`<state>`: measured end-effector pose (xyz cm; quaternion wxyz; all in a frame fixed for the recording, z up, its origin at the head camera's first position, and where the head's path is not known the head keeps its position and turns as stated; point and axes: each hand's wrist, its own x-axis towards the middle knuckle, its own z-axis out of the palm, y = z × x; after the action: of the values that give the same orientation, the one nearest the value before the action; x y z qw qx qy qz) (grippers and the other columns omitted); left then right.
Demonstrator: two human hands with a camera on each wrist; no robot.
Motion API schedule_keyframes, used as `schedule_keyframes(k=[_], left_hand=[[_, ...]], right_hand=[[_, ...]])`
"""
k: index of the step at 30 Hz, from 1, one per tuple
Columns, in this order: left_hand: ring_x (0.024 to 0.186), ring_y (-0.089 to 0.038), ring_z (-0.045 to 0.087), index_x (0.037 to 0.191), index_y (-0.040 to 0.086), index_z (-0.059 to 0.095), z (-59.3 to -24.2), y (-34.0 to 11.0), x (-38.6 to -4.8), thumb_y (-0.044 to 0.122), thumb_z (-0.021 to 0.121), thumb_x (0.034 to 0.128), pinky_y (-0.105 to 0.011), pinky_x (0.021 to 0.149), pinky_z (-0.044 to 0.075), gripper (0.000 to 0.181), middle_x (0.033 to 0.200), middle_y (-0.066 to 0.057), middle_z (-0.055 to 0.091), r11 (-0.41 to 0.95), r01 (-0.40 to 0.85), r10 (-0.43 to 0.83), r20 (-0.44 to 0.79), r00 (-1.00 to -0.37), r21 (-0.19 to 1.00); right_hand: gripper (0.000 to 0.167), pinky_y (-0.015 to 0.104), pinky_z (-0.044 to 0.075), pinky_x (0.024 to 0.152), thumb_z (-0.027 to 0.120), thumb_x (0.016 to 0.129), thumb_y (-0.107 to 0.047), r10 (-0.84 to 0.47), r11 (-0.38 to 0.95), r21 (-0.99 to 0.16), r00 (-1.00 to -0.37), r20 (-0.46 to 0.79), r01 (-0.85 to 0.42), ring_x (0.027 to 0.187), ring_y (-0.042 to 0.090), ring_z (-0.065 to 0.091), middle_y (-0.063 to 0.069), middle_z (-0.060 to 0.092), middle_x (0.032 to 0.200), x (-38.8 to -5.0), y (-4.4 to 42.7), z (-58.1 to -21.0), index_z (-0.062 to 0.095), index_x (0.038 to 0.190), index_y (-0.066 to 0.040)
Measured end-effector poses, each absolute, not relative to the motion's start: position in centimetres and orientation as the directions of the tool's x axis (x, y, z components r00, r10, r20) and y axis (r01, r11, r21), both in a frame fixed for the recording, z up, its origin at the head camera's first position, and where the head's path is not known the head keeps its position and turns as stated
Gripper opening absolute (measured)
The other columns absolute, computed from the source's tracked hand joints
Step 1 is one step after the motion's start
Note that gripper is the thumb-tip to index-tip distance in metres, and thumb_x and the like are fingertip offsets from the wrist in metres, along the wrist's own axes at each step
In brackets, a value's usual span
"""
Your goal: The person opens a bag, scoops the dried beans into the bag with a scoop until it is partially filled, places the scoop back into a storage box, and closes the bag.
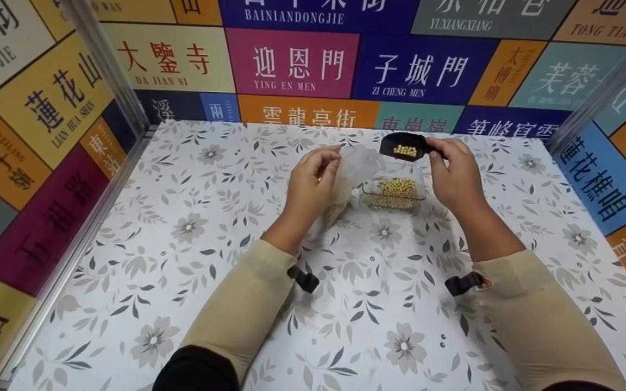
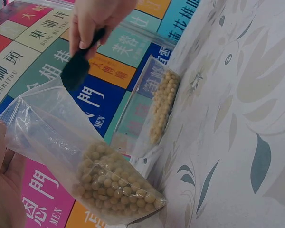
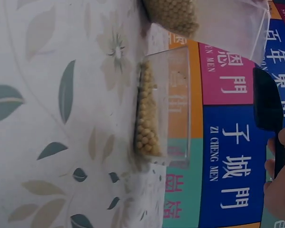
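Note:
My left hand (image 1: 313,176) grips the top of a clear plastic bag (image 2: 61,118), whose lower part bulges with soybeans (image 2: 116,183). In my right hand (image 1: 457,171) is the handle of a small black scoop (image 1: 386,144), raised above the table with some soybeans (image 1: 405,150) in it. A clear rectangular container (image 3: 183,109) stands on the table below the scoop, just right of the bag. Soybeans (image 3: 147,128) lie in its lower part. The scoop is apart from the container; in the left wrist view it hangs near the bag's mouth.
A white tablecloth (image 1: 269,326) with grey flowers and leaves covers the table. Panels with printed characters (image 1: 291,62) close off the back and both sides, joined by metal corner posts (image 1: 123,81). Black straps (image 1: 303,279) are on both wrists.

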<state>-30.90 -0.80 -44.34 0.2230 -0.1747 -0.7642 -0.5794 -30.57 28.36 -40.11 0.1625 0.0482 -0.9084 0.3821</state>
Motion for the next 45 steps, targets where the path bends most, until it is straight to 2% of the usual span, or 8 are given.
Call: schedule_keyframes(k=[7, 13, 17, 29, 36, 42, 45], left_hand=[[0.120, -0.008, 0.068, 0.110, 0.012, 0.074, -44.3, -0.8, -30.9, 0.015, 0.063, 0.1085, -0.019, 0.099, 0.058, 0.012, 0.133, 0.001, 0.074, 0.273, 0.523, 0.008, 0.542, -0.840, 0.807], [0.116, -0.007, 0.069, 0.113, 0.012, 0.073, -44.4, -0.8, -30.8, 0.017, 0.062, 0.1093, -0.020, 0.096, 0.058, 0.013, 0.134, 0.001, 0.074, 0.302, 0.519, 0.010, 0.542, -0.840, 0.799], [0.116, -0.008, 0.069, 0.112, 0.011, 0.073, -44.5, -0.8, -30.9, 0.017, 0.062, 0.1092, -0.019, 0.096, 0.058, 0.013, 0.134, 0.000, 0.074, 0.302, 0.522, 0.010, 0.545, -0.838, 0.798], [0.117, -0.009, 0.070, 0.110, 0.011, 0.073, -44.4, -0.7, -31.0, 0.016, 0.063, 0.1088, -0.019, 0.096, 0.058, 0.012, 0.133, 0.000, 0.074, 0.288, 0.528, 0.009, 0.549, -0.836, 0.799], [0.119, -0.009, 0.070, 0.110, 0.010, 0.074, -44.3, -0.7, -30.9, 0.015, 0.063, 0.1085, -0.019, 0.098, 0.058, 0.012, 0.133, -0.001, 0.074, 0.273, 0.519, 0.008, 0.538, -0.843, 0.810], [0.120, -0.009, 0.069, 0.112, 0.011, 0.073, -44.4, -0.7, -30.8, 0.017, 0.062, 0.1096, -0.020, 0.099, 0.058, 0.013, 0.134, 0.000, 0.073, 0.281, 0.519, 0.021, 0.535, -0.844, 0.807], [0.121, -0.008, 0.068, 0.113, 0.012, 0.073, -44.4, -0.7, -30.8, 0.017, 0.062, 0.1097, -0.019, 0.099, 0.058, 0.013, 0.135, 0.001, 0.073, 0.284, 0.515, 0.022, 0.532, -0.847, 0.809]], right_hand=[[0.039, 0.052, 0.042, 0.122, 0.049, 0.115, -0.025, 0.016, 0.702, -0.657, -0.916, 0.400, -0.275, 0.144, 0.030, 0.051, 0.011, 0.058, 0.151, -29.3, 26.7, -38.3, 0.062, 0.150, -0.013], [0.034, 0.054, 0.032, 0.130, 0.054, 0.112, -0.014, -0.099, 0.760, -0.503, -0.838, 0.537, -0.412, 0.150, 0.035, 0.048, 0.015, 0.065, 0.143, -28.9, 25.5, -37.9, 0.069, 0.141, -0.009], [0.032, 0.054, 0.031, 0.132, 0.056, 0.110, -0.008, -0.163, 0.780, -0.404, -0.778, 0.607, -0.478, 0.149, 0.038, 0.050, 0.018, 0.069, 0.136, -28.7, 25.1, -38.0, 0.071, 0.138, -0.006], [0.030, 0.056, 0.031, 0.131, 0.055, 0.111, -0.009, -0.218, 0.808, -0.300, -0.730, 0.648, -0.508, 0.148, 0.038, 0.052, 0.016, 0.072, 0.132, -28.3, 24.7, -38.0, 0.073, 0.135, -0.006], [0.031, 0.055, 0.032, 0.131, 0.055, 0.111, -0.009, -0.194, 0.802, -0.331, -0.741, 0.643, -0.497, 0.149, 0.037, 0.051, 0.018, 0.070, 0.134, -28.2, 25.1, -38.1, 0.072, 0.136, -0.006], [0.034, 0.055, 0.032, 0.130, 0.053, 0.112, -0.014, -0.042, 0.770, -0.499, -0.812, 0.582, -0.398, 0.149, 0.038, 0.048, 0.017, 0.065, 0.143, -28.6, 26.4, -38.4, 0.069, 0.142, -0.008], [0.036, 0.055, 0.036, 0.125, 0.051, 0.113, -0.017, 0.051, 0.750, -0.584, -0.854, 0.518, -0.310, 0.145, 0.037, 0.050, 0.016, 0.062, 0.146, -29.1, 27.4, -39.1, 0.067, 0.145, -0.010]])
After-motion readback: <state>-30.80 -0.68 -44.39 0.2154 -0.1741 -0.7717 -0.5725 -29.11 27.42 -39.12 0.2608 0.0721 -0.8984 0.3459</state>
